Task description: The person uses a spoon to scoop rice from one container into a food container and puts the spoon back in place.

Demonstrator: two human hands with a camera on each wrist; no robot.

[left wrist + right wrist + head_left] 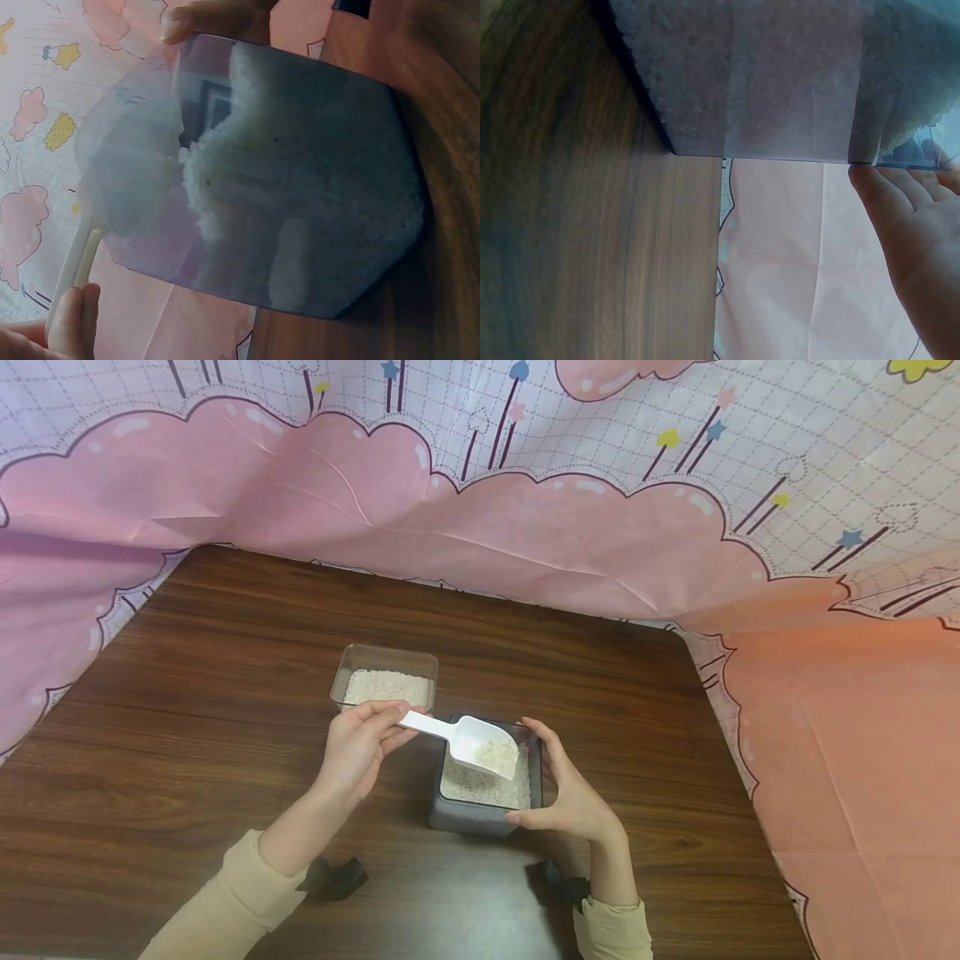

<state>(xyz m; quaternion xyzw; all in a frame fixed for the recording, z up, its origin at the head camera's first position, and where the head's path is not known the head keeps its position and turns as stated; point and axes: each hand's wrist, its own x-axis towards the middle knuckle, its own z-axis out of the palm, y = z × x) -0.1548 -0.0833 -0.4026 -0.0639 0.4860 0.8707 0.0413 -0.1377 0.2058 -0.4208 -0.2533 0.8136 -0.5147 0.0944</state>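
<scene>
In the head view, my left hand pinches the handle of a white scoop. Some rice lies in the scoop's bowl, which is over a grey see-through container. Rice fills much of that container, sloping up one wall in the left wrist view. My right hand grips the container at its right side, thumb at the front corner and fingers at the back rim. In the right wrist view the right hand presses against the container's wall, with rice visible behind it.
Behind my left hand stands a clear, shallower box with rice in it, its front partly hidden by the hand. Both rest on a dark wooden table. A patterned pink curtain hangs along the back and sides. Black straps are at both wrists.
</scene>
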